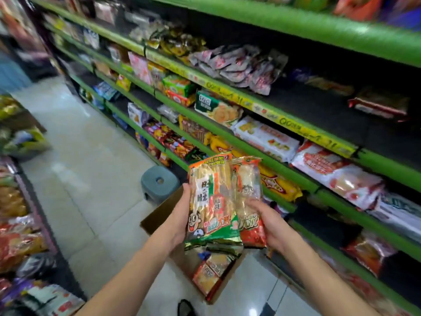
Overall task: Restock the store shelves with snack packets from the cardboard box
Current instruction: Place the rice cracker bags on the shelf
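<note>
— Saw green shelves [227, 131] along the right, crowded with packets. Noticed a box [159, 215] on the floor below the hands, stool [159, 182] just beyond.

— And lower down?

— Held two packets upright over the box. Left hand [180, 221] curled round the green packet [210, 197]; right hand [271, 226] gripped the orange packet [249, 195], half tucked behind it.

Two snack packets [224, 201] held upright side by side, green and orange front one, orange one behind, open cardboard box [173, 215] on the floor below with more packets inside, green shelves [284, 181] at right
</note>
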